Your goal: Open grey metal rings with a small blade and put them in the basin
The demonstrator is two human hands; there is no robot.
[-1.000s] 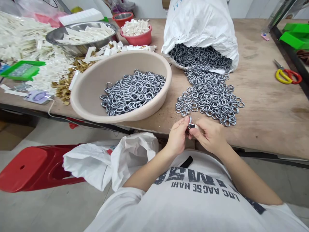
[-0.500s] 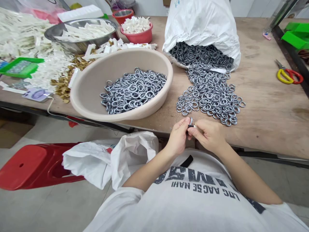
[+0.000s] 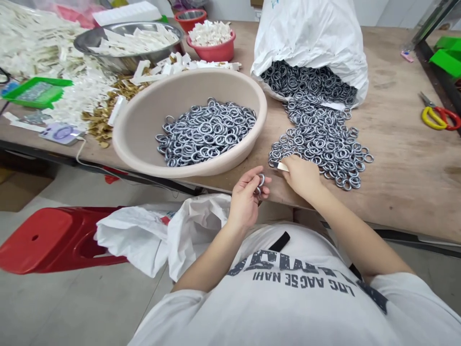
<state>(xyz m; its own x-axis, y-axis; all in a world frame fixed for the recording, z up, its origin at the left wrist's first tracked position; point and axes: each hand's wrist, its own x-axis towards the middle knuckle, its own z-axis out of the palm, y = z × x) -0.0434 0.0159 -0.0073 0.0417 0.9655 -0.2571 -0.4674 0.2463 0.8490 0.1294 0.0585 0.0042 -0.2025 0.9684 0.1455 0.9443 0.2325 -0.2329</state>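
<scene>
My left hand [image 3: 247, 197] hovers over the table's front edge, its fingers pinched on a metal ring [image 3: 260, 180]. My right hand [image 3: 301, 174] rests on the near edge of a loose pile of metal rings [image 3: 320, 144] on the table, fingers closed on a small pale tool [image 3: 281, 166] whose tip points left. The pile spills from a white sack [image 3: 309, 33] lying open at the back. To the left, a beige basin [image 3: 144, 125] holds more rings [image 3: 207, 132].
White plastic pieces fill a steel bowl [image 3: 126, 43] and a red bowl [image 3: 211, 41] at the back left; brass parts [image 3: 97, 122] lie beside them. A green tray [image 3: 34, 91] and scissors [image 3: 439, 115] sit at the table's sides. A red stool [image 3: 46, 240] with a white bag [image 3: 169, 235] stands below.
My hands were together at the table edge working on one ring. They have parted: the left keeps the ring, the right has reached forward to the pile's edge.
</scene>
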